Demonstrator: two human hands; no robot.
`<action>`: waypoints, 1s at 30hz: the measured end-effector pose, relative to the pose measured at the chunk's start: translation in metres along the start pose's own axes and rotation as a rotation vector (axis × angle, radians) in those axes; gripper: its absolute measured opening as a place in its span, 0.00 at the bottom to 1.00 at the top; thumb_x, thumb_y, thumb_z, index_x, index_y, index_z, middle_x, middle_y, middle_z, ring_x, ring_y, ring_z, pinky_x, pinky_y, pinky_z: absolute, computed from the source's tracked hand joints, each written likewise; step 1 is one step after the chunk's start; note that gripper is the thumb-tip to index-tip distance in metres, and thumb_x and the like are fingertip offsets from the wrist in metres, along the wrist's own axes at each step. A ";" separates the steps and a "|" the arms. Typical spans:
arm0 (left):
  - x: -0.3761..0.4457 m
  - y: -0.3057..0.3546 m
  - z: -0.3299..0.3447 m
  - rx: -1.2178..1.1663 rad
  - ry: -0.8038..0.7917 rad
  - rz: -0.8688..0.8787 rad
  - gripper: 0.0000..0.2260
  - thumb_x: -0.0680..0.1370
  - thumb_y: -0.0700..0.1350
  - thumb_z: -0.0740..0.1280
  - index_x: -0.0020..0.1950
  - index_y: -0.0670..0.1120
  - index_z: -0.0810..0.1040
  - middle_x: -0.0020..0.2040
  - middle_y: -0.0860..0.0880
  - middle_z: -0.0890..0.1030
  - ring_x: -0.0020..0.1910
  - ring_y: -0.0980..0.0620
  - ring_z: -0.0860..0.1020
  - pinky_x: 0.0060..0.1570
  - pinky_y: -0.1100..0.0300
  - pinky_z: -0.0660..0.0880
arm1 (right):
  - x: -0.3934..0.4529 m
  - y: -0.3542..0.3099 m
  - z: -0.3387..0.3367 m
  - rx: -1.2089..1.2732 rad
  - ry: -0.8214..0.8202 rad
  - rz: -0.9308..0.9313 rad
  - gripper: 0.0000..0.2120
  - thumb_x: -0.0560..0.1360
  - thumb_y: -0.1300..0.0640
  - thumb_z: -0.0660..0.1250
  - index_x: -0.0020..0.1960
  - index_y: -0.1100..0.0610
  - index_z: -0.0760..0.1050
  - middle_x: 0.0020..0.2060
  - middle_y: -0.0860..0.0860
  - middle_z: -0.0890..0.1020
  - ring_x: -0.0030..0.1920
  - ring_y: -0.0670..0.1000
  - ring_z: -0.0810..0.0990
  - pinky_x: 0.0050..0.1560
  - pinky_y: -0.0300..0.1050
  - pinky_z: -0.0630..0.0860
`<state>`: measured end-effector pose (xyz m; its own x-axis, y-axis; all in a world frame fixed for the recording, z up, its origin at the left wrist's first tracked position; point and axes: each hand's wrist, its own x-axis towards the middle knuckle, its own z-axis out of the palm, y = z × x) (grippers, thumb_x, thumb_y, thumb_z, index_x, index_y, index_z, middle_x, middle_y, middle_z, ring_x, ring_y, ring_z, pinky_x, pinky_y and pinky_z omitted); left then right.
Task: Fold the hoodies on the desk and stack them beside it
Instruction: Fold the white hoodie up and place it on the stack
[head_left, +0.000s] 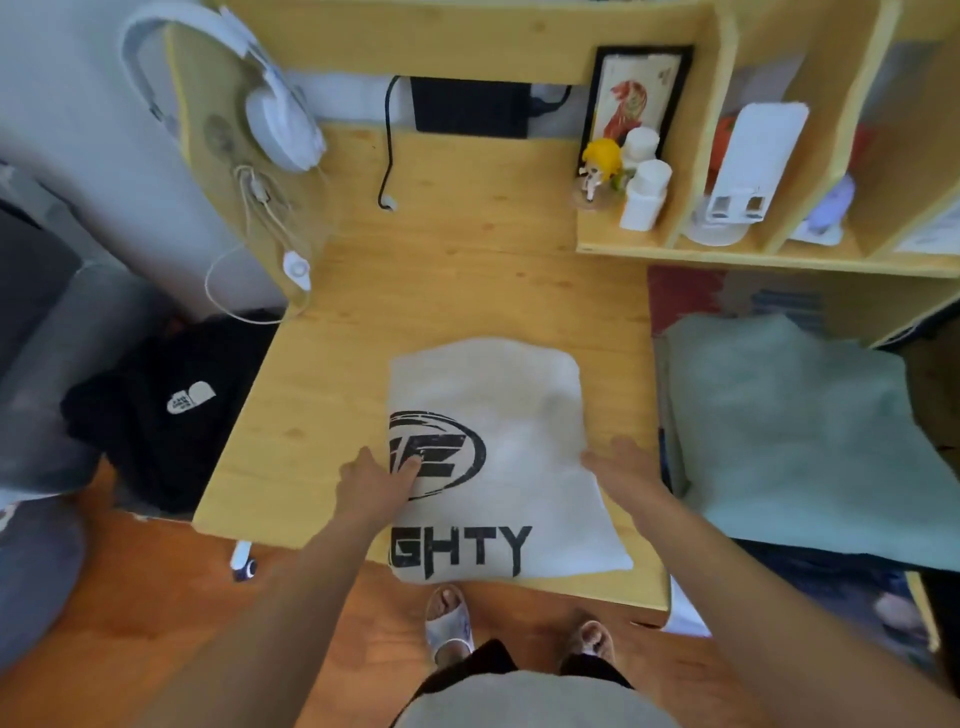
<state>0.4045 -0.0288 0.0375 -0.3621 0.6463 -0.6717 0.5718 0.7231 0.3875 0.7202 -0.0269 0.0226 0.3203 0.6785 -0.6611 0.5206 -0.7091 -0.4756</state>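
Note:
A white hoodie (519, 415) with a black round logo and black letters lies folded into a narrow strip on the wooden desk (441, 270), its lower end hanging slightly over the near edge. My left hand (376, 483) rests flat on its left edge, fingers on the logo. Against the hoodie's right edge lies my right hand (621, 467), fingers straight. A black hoodie (161, 410) with a white logo lies left of the desk, beside it. A mint-green garment (810, 431) lies to the right of the desk.
White headphones (275, 114) hang on the desk's left side panel with white cables below. A black cable (387, 156), a framed picture (636, 98), a figurine (602, 166) and white bottles (647, 192) stand at the back. Shelf compartments sit at right. My slippered feet are on the wood floor.

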 end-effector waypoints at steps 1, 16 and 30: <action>0.009 -0.002 0.006 0.021 -0.015 -0.029 0.43 0.77 0.70 0.63 0.80 0.41 0.61 0.75 0.36 0.66 0.71 0.34 0.70 0.70 0.42 0.70 | 0.003 -0.003 0.006 -0.106 -0.011 0.014 0.36 0.78 0.41 0.65 0.79 0.57 0.60 0.76 0.57 0.64 0.74 0.60 0.65 0.68 0.52 0.68; -0.045 0.054 -0.032 -0.654 -0.593 0.010 0.14 0.82 0.50 0.66 0.63 0.44 0.81 0.54 0.40 0.86 0.49 0.39 0.86 0.45 0.49 0.82 | -0.068 -0.035 -0.019 0.644 -0.213 0.018 0.16 0.75 0.59 0.75 0.61 0.51 0.79 0.50 0.48 0.87 0.52 0.53 0.86 0.56 0.55 0.82; -0.204 0.248 0.156 -0.813 -0.688 0.338 0.18 0.79 0.48 0.72 0.68 0.48 0.76 0.58 0.44 0.86 0.56 0.42 0.85 0.57 0.42 0.80 | -0.082 0.100 -0.335 0.722 0.110 -0.180 0.13 0.77 0.55 0.72 0.61 0.55 0.80 0.50 0.53 0.87 0.49 0.55 0.87 0.50 0.52 0.81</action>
<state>0.7348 -0.0192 0.1724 0.3499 0.7490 -0.5626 -0.1790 0.6430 0.7447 1.0109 -0.0894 0.2240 0.3762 0.7841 -0.4936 -0.0638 -0.5095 -0.8581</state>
